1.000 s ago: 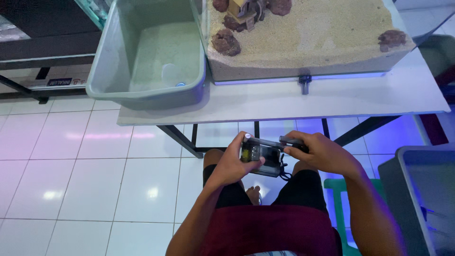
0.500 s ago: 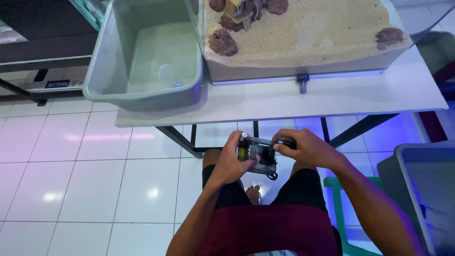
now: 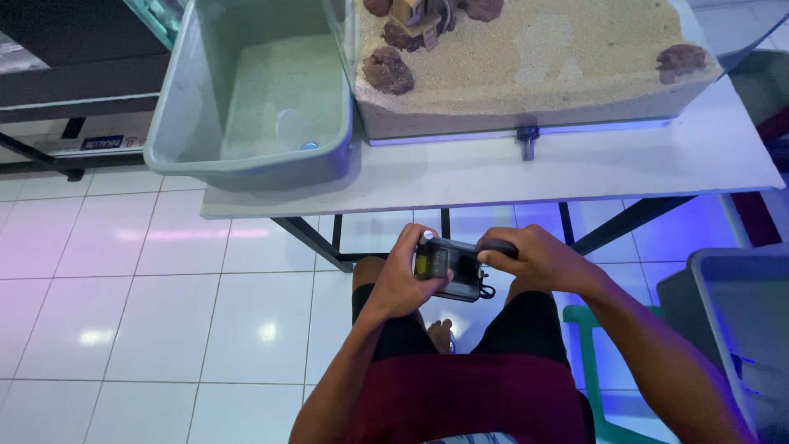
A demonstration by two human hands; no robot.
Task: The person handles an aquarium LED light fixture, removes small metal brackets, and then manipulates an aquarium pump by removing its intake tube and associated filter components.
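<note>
Below the table edge, over the lap: both hands meet on one small dark device (image 3: pixel 450 270), held level between them.
Left hand: left hand (image 3: pixel 404 279) wraps the device's left end, fingers (image 3: pixel 411 247) curled over its top and thumb on the near face, so the grip looks meant to steady it.
Device: it sits between the two sets of fingers, touching both, clear of the table; a thin cord hangs off its lower right corner by the right fingers.
Right hand: right hand (image 3: pixel 538 261) clamps the right end, fingers (image 3: pixel 501 250) pinched on a black part at the top, seemingly working it while the other hand braces.
Tub: grey-green tub (image 3: pixel 185 99) stands well beyond the left fingers, overhanging the table's left end; a little water and a pale round shape lie in it.
Tank: glass tank (image 3: pixel 526 119) of sand with brown rocks (image 3: pixel 388 70) stands beyond the right fingers, just beside the tub.
Surface: white table (image 3: pixel 657 160) on dark legs.
Room: glossy white floor tiles (image 3: pixel 123 296) with violet glare; a grey bin (image 3: pixel 723 296) and green stool (image 3: pixel 588 345) lie to the right of the right arm.
</note>
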